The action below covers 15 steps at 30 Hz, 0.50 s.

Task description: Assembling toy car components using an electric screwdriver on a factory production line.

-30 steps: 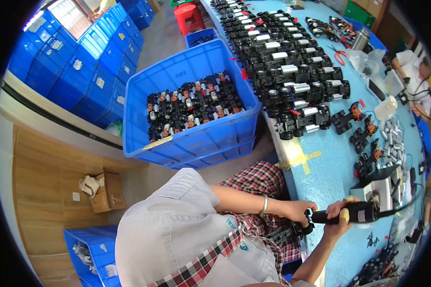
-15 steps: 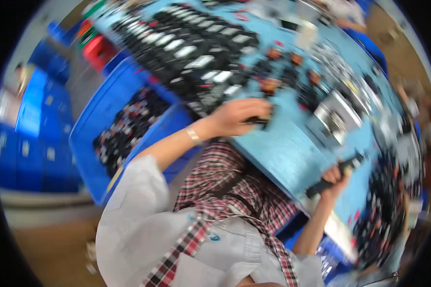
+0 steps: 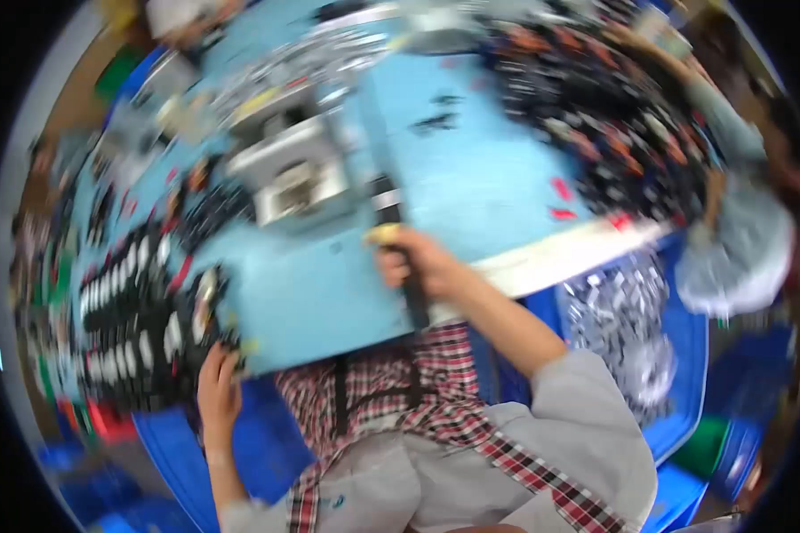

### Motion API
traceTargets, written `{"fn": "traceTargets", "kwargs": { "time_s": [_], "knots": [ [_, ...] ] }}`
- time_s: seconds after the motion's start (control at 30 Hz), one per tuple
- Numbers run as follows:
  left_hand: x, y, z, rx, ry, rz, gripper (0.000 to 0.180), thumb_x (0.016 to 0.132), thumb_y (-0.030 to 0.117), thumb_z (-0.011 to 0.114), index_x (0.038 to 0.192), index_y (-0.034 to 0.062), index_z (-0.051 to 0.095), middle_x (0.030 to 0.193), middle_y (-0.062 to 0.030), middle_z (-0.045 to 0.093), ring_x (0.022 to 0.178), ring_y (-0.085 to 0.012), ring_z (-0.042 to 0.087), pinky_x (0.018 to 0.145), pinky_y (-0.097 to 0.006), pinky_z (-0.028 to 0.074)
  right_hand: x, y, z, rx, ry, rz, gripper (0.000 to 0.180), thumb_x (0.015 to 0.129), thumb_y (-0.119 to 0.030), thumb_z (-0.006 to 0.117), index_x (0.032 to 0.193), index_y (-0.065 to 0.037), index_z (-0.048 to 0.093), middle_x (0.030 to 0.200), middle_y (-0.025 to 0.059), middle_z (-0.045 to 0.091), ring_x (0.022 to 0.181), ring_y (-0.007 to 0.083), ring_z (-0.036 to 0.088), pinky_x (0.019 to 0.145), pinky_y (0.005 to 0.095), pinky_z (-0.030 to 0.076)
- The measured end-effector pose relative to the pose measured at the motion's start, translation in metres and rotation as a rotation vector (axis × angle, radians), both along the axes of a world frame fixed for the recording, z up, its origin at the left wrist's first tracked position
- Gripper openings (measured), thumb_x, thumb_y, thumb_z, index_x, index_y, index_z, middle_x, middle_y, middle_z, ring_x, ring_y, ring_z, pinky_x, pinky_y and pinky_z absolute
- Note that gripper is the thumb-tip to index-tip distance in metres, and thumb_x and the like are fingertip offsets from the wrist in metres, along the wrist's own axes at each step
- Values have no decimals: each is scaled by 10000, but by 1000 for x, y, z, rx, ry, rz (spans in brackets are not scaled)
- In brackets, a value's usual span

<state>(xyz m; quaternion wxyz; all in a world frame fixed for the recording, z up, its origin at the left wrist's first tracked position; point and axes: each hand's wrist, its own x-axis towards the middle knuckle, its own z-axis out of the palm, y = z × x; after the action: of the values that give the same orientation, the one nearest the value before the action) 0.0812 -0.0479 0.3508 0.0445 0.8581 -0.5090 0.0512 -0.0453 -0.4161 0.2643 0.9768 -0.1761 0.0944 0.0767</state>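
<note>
My right hand (image 3: pixel 418 262) is closed around a long black handheld tool (image 3: pixel 387 200) with a pale band, held over the blue table (image 3: pixel 320 293) near its front edge. A yellow patch shows beside the fingertips; motion blur hides what it is. At the table's left front corner, my left hand (image 3: pixel 220 391) has its fingers drawn together at a small dark piece, too blurred to name. Close beside it lie rows of black parts with white faces (image 3: pixel 124 355).
A silver-white box-shaped fixture (image 3: pixel 298 178) stands mid-table. Heaped black and orange parts (image 3: pixel 596 107) lie at the right, near another person's sleeve (image 3: pixel 738 240). Below the table edge are a blue bin (image 3: pixel 698 355) of shiny parts and another blue bin (image 3: pixel 271 435).
The view has swung toward the right side of the table, with heavy blur. My right hand still grips the black tool, now mid-picture. My left hand now shows at the left table corner.
</note>
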Motion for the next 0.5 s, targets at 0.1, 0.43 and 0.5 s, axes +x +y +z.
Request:
{"fn": "traceTargets", "kwargs": {
  "time_s": [0.1, 0.43, 0.5],
  "knots": [
    [-28, -70, 49, 79, 20, -98, 374, 646, -15, 586, 1015, 28, 548, 1070, -162, 541, 1000, -345, 519, 846, -377, 429, 4, 6, 13, -62, 42, -2, 245, 847, -267, 521, 995, -71, 520, 588, -22, 418, 470, 83, 382, 437, 235, 357],
    [-223, -478, 26, -506, 144, -1304, 342, 659, 85, 600, 996, 118, 557, 1001, -98, 526, 951, -255, 515, 762, -352, 447, -7, 12, -8, -724, -347, -279, 185, 869, -250, 500, 945, -87, 546, 700, 1, 508, 597, 85, 466, 540, 241, 383],
    [-230, -525, -3, -357, 11, -1232, 261, 690, 89, 562, 947, 123, 544, 905, -95, 500, 903, -248, 493, 741, -344, 401, 11, 20, -23, -198, -170, -104, 167, 849, -239, 518, 957, -113, 540, 648, -7, 513, 539, 81, 465, 494, 224, 354]
  ]
}}
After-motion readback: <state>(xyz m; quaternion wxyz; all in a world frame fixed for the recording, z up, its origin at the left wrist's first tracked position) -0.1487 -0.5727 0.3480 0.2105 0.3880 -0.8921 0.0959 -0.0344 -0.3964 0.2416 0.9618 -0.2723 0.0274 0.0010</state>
